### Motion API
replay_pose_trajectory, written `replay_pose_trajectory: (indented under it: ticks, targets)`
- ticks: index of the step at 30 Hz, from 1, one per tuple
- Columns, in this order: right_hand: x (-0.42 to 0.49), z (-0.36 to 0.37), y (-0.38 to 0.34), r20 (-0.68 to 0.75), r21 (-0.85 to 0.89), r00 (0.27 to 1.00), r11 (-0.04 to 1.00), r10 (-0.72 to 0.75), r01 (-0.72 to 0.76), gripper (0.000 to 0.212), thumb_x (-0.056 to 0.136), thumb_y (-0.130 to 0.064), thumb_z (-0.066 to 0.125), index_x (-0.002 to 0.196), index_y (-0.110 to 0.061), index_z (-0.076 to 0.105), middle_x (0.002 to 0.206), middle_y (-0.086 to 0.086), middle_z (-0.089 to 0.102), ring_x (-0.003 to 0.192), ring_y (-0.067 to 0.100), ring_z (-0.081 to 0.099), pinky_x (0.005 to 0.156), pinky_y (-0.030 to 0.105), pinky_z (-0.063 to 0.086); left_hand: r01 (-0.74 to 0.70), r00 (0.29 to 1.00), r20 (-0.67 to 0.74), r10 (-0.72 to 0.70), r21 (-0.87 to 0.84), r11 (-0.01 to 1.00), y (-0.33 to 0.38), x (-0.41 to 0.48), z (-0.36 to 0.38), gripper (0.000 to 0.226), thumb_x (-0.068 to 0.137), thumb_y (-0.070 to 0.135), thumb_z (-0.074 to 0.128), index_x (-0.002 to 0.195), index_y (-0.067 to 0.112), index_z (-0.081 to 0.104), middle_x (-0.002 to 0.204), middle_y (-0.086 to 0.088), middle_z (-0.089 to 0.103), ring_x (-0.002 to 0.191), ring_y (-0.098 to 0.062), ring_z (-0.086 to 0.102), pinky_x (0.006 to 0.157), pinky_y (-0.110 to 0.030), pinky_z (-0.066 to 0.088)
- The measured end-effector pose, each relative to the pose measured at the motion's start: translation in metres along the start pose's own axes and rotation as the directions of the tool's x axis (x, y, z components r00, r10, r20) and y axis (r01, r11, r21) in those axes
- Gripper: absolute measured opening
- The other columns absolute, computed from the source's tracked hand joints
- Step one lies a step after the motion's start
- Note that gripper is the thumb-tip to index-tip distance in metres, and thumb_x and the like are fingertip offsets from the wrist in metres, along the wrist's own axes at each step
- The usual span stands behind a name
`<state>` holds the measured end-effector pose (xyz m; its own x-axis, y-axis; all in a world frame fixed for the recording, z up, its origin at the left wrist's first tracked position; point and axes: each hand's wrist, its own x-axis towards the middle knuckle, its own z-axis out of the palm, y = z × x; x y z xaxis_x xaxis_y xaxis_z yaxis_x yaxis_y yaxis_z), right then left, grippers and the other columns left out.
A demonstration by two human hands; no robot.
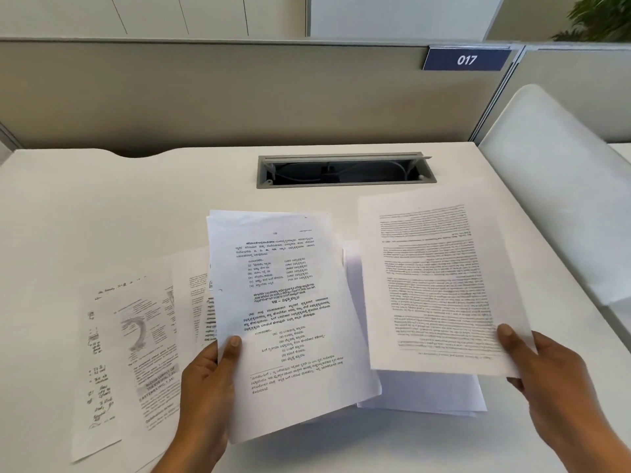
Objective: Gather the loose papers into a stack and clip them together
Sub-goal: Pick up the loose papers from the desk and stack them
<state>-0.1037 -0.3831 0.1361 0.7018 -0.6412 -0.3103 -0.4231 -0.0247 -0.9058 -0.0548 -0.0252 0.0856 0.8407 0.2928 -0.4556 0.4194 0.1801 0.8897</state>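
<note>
My left hand (208,380) grips a small bundle of printed sheets (283,312) by its lower left edge, thumb on top, lifted above the white desk (102,206). A single text page (437,281) is pinched at its lower right corner by my right hand (543,373), beside the bundle. Under that page lie more white sheets (426,394) flat on the desk. To the left, loose pages with a diagram and handwriting (126,360) lie spread and overlapping. No clip shows in view.
An open cable tray (345,170) is set into the desk behind the papers. A beige partition (239,97) with a blue "017" sign (466,59) closes the back. A white chair back (560,186) stands at the right edge.
</note>
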Motion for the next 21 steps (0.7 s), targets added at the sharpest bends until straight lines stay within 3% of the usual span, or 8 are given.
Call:
replay_pose_trajectory:
  ticks: [2, 4, 7, 10, 12, 15, 18, 21]
  targets:
    - [-0.006, 0.008, -0.002, 0.067, 0.068, 0.998, 0.997, 0.019, -0.024, 0.015, 0.093, -0.022, 0.063, 0.090, -0.009, 0.071, 0.081, 0.001, 0.079, 0.078, 0.021, 0.072, 0.070, 0.027, 0.061, 0.006, 1.000, 0.002, -0.006, -0.013, 1.000, 0.001, -0.001, 0.003, 0.018, 0.098, 0.024, 0.062, 0.100, 0.012, 0.075, 0.095, 0.001, 0.082, 0.087, -0.021, 0.075, 0.070, -0.033, 0.057]
    - [-0.015, 0.019, -0.003, 0.140, 0.121, 0.989, 0.991, 0.046, -0.063, 0.016, 0.093, -0.020, 0.062, 0.093, -0.007, 0.071, 0.083, 0.002, 0.080, 0.073, 0.015, 0.075, 0.059, 0.019, 0.059, 0.003, 1.000, 0.006, -0.003, -0.015, 1.000, 0.002, -0.002, 0.006, 0.018, 0.098, 0.024, 0.062, 0.100, 0.012, 0.076, 0.096, 0.001, 0.082, 0.090, -0.022, 0.076, 0.072, -0.034, 0.058]
    - [-0.026, 0.039, 0.002, 0.191, 0.128, 0.981, 0.990, 0.028, -0.053, 0.018, 0.089, -0.018, 0.065, 0.095, -0.003, 0.073, 0.089, 0.008, 0.080, 0.075, 0.016, 0.075, 0.065, 0.026, 0.059, -0.009, 0.999, 0.032, 0.009, -0.017, 1.000, 0.005, -0.006, 0.013, 0.017, 0.098, 0.023, 0.062, 0.100, 0.014, 0.076, 0.096, 0.002, 0.082, 0.092, -0.022, 0.077, 0.076, -0.035, 0.059]
    - [-0.038, 0.061, 0.005, 0.191, 0.088, 0.982, 0.996, 0.001, -0.018, 0.010, 0.089, -0.014, 0.067, 0.092, -0.008, 0.075, 0.082, 0.000, 0.080, 0.068, 0.008, 0.073, 0.065, 0.027, 0.049, 0.004, 0.998, 0.063, -0.002, -0.025, 1.000, 0.008, -0.011, 0.019, 0.017, 0.098, 0.023, 0.062, 0.096, 0.014, 0.076, 0.093, 0.004, 0.082, 0.090, -0.020, 0.077, 0.076, -0.035, 0.058]
    - [-0.043, 0.072, 0.006, 0.217, 0.063, 0.976, 0.998, 0.008, -0.022, 0.009, 0.091, -0.012, 0.065, 0.093, -0.011, 0.074, 0.083, -0.006, 0.079, 0.077, 0.012, 0.073, 0.067, 0.026, 0.050, 0.009, 0.997, 0.079, -0.007, -0.026, 1.000, 0.009, -0.015, 0.023, 0.018, 0.098, 0.023, 0.062, 0.095, 0.014, 0.077, 0.093, 0.004, 0.082, 0.092, -0.021, 0.077, 0.079, -0.035, 0.059]
    - [-0.046, 0.082, 0.008, 0.292, 0.022, 0.955, 0.998, 0.057, -0.066, 0.015, 0.095, -0.016, 0.060, 0.103, -0.019, 0.073, 0.094, -0.006, 0.079, 0.092, 0.019, 0.072, 0.078, 0.039, 0.057, 0.021, 0.995, 0.096, -0.019, -0.020, 1.000, 0.011, -0.022, 0.030, 0.023, 0.099, 0.028, 0.060, 0.094, 0.016, 0.078, 0.093, -0.001, 0.082, 0.091, -0.024, 0.077, 0.085, -0.042, 0.060]
    - [-0.051, 0.087, 0.007, 0.351, -0.014, 0.935, 0.999, 0.047, -0.045, 0.020, 0.099, -0.017, 0.054, 0.108, -0.022, 0.072, 0.099, -0.007, 0.078, 0.093, 0.019, 0.072, 0.076, 0.039, 0.058, 0.036, 0.996, 0.083, -0.031, -0.055, 0.998, 0.014, -0.026, 0.037, 0.027, 0.101, 0.031, 0.055, 0.093, 0.021, 0.079, 0.093, 0.001, 0.082, 0.087, -0.018, 0.078, 0.081, -0.037, 0.061]
    - [-0.054, 0.090, 0.007, 0.338, -0.027, 0.941, 0.999, -0.008, 0.018, 0.023, 0.098, -0.012, 0.054, 0.109, -0.023, 0.071, 0.098, -0.007, 0.078, 0.091, 0.018, 0.073, 0.076, 0.038, 0.059, 0.041, 0.998, 0.047, -0.035, -0.112, 0.993, 0.017, -0.026, 0.041, 0.030, 0.102, 0.042, 0.048, 0.101, 0.026, 0.074, 0.096, 0.014, 0.080, 0.092, -0.010, 0.074, 0.078, -0.029, 0.058]
